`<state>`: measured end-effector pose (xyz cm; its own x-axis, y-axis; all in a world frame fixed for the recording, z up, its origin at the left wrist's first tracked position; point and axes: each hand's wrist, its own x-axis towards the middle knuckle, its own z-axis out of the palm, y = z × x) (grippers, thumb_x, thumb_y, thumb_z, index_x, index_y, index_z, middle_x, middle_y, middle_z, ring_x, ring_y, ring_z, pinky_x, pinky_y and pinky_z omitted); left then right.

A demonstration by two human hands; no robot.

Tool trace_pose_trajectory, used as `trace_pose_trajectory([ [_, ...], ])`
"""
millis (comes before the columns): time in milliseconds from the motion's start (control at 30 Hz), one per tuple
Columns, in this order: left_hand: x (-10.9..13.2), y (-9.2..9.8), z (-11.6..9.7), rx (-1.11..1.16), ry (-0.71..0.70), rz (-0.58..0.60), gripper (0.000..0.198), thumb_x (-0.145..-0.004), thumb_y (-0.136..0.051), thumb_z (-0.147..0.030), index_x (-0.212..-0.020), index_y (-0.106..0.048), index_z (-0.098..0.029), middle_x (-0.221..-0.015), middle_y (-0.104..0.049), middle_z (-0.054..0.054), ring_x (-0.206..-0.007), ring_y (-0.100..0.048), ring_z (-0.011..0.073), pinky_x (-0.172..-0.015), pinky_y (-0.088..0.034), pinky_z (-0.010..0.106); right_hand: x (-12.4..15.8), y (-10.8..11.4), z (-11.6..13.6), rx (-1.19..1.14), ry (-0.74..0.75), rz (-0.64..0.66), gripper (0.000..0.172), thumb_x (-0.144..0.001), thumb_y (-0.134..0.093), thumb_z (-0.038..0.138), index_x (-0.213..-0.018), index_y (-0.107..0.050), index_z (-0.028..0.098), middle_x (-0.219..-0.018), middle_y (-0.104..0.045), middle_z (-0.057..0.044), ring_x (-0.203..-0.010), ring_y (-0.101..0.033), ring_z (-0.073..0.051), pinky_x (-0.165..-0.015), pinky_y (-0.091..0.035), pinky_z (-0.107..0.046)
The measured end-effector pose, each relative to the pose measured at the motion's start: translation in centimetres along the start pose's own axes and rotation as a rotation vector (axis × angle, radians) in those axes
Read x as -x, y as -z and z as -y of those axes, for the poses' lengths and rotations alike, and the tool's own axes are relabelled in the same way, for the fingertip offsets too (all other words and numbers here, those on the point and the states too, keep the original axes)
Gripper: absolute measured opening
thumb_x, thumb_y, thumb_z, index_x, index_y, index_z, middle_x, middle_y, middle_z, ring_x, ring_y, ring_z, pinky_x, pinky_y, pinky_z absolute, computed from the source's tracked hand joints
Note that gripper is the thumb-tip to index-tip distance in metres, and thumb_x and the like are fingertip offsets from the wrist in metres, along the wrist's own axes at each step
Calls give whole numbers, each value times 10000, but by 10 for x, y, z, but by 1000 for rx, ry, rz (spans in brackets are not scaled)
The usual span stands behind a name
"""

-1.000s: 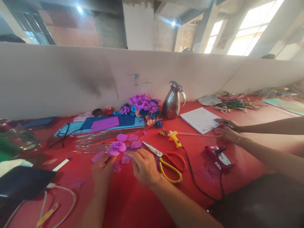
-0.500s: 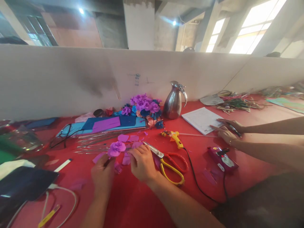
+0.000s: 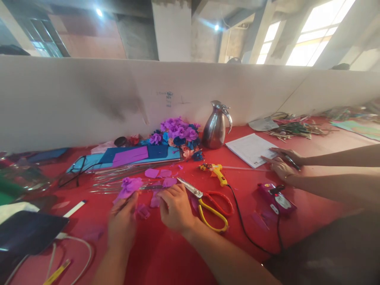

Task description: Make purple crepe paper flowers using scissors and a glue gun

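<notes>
My left hand is closed around the base of a purple paper flower, which leans over to the left. To its right, my right hand is closed, fingers curled down by the loose purple petals; whatever its fingertips hold is hidden. Scissors with one red and one yellow handle lie just right of that hand, blades pointing towards it. Another purple scrap rests on the red table between my hands.
A yellow glue gun trails its cord towards a purple power box. Finished paper flowers stand before a steel jug. At right, another person's hands touch a white pad. Glasses and a tablet lie left.
My left hand has moved a little left and tipped the purple flower over to the left. My right hand stays near the petals with little movement.
</notes>
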<state>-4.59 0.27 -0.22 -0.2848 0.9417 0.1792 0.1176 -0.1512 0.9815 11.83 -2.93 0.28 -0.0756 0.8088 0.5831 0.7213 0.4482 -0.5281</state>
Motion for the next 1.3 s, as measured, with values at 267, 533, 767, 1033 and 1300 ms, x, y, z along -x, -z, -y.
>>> trace_pose_trajectory([
  [267, -1, 4, 12, -71, -134, 155, 238, -610, -764, -327, -828, -771, -229, -914, -712, 54, -759, -645, 204, -593, -565, 287, 1, -3, 4, -4, 2, 35, 131, -849, -546, 124, -811, -637, 211, -744, -711, 0, -739, -588, -158, -755, -334, -326],
  [533, 5, -5, -2, 124, 97, 140, 259, -567, -822, -353, -739, -736, -179, -789, -702, 34, -676, -637, 162, -519, -539, 233, 2, -7, 2, -21, -15, 35, 135, -855, -561, 134, -807, -654, 220, -780, -725, -3, -786, -605, -162, -790, -351, -327],
  [767, 5, -10, -8, 354, 293, 206, 265, -534, -850, -348, -692, -726, -176, -724, -715, 24, -688, -664, 175, -648, -586, 275, 0, -4, 1, -28, -56, 53, 114, -829, -604, 155, -850, -679, 239, -848, -737, -19, -835, -619, -184, -794, -384, -335],
  [1033, 6, -20, -11, 396, 339, 155, 217, -452, -862, -244, -632, -748, -204, -713, -748, 41, -648, -674, 200, -582, -579, 301, 1, -4, 4, -39, -62, 64, 115, -816, -638, 200, -905, -702, 236, -913, -730, -30, -924, -604, -204, -851, -415, -346],
  [1300, 9, -19, -12, 408, 360, 183, 228, -511, -853, -266, -702, -762, -179, -741, -751, 38, -656, -653, 161, -580, -545, 257, 1, -7, 2, -71, -48, 55, 140, -816, -669, 218, -948, -708, 243, -947, -739, -19, -931, -612, -198, -850, -420, -332],
])
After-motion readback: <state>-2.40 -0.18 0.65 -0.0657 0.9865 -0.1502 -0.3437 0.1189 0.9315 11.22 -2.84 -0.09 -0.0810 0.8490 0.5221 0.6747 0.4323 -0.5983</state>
